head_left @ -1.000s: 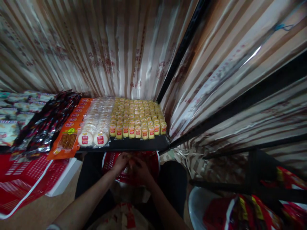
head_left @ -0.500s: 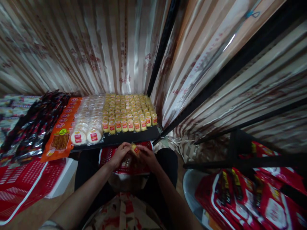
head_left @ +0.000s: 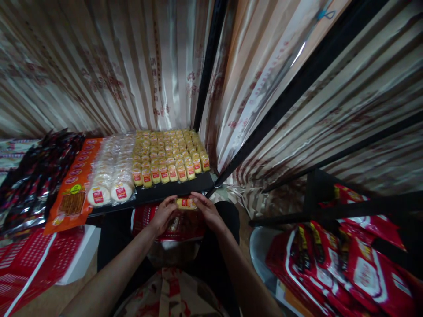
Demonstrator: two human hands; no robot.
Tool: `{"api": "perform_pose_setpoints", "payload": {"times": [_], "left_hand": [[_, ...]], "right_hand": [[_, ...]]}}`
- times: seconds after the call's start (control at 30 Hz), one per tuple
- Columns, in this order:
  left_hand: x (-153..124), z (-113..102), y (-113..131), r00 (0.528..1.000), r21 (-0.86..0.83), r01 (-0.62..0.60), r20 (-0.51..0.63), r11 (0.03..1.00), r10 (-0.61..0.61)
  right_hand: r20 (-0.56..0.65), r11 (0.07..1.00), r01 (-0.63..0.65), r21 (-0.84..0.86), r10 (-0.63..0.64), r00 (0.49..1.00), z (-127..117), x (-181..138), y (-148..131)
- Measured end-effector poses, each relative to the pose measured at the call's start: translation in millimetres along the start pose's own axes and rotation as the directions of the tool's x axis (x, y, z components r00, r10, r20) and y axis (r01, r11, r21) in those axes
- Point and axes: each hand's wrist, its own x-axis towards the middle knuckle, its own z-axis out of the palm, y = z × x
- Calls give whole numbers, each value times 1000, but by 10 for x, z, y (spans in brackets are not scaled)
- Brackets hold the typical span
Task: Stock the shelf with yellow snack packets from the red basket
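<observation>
Yellow snack pack (head_left: pixel 186 203) held level between fingertips: left hand (head_left: pixel 164 214) pinches its 9 o'clock end, right hand (head_left: pixel 209 211) its 3 o'clock end, both nearly closed. Red basket (head_left: pixel 141 219) below; similar packs (head_left: pixel 168 156) toward 11 o'clock, on black shelf (head_left: pixel 176 186).

No wording could be read for certain. Red labels (head_left: pixel 121 193) with pale, blurred print stood on the held yellow packet (head_left: pixel 184 203), the rows of yellow packets (head_left: pixel 172 169) and the round white snacks (head_left: pixel 126 188). The orange bag (head_left: pixel 89 156) bore a green badge (head_left: pixel 76 188), the curtain (head_left: pixel 132 48) dark characters (head_left: pixel 153 63) in columns, the red bag (head_left: pixel 386 273) a white panel (head_left: pixel 366 269), all too blurred to make out.
</observation>
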Motion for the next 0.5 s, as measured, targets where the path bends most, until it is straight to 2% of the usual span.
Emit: {"api": "perform_pose_setpoints", "payload": {"times": [0.13, 0.23, 0.37, 0.5], "left_hand": [[-42, 96, 1, 1000, -130, -10, 8, 991, 11], [-36, 174, -39, 999, -199, -24, 23, 980, 29], [20, 271, -147, 997, -232, -81, -8, 969, 82], [78, 343, -237, 990, -124, -138, -2, 983, 139]], "right_hand": [[-150, 973, 23, 230, 12, 989, 50, 17, 35], [-230, 950, 60, 306, 13, 973, 103, 35, 56], [-207, 944, 79, 320, -12, 978, 192, 46, 65], [-183, 966, 103, 237, -60, 981, 248, 51, 65]]}}
